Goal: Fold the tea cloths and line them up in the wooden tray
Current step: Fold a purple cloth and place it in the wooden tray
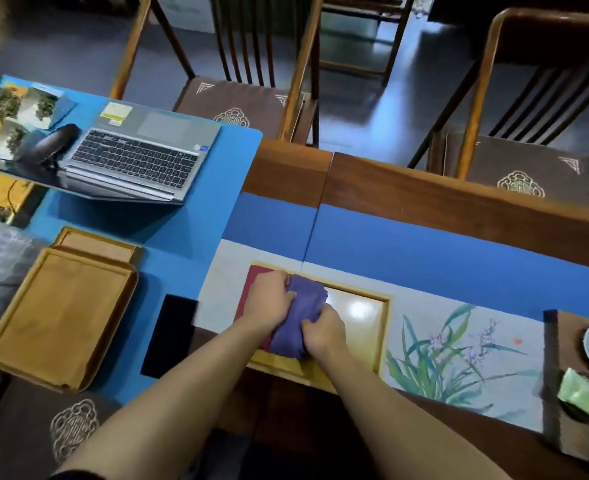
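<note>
- Purple tea cloth, bunched and partly folded, sits over the left half of the wooden tray, held by both hands
- Left hand grips the cloth's upper left edge, fingers curled into the fabric
- Right hand pinches the cloth's lower right part, fingers curled round it
- Red cloth lies flat at the tray's left end, just beside the purple one and partly under the left hand
- Yellow cloth shows at the tray's near edge, under the purple cloth
- Tray's right half is bare, glossy wood, and the tray rests on a pale runner with painted orchids on the bench
- Further left on a blue mat lie two more tan trays, a black rectangle and an open laptop
</note>
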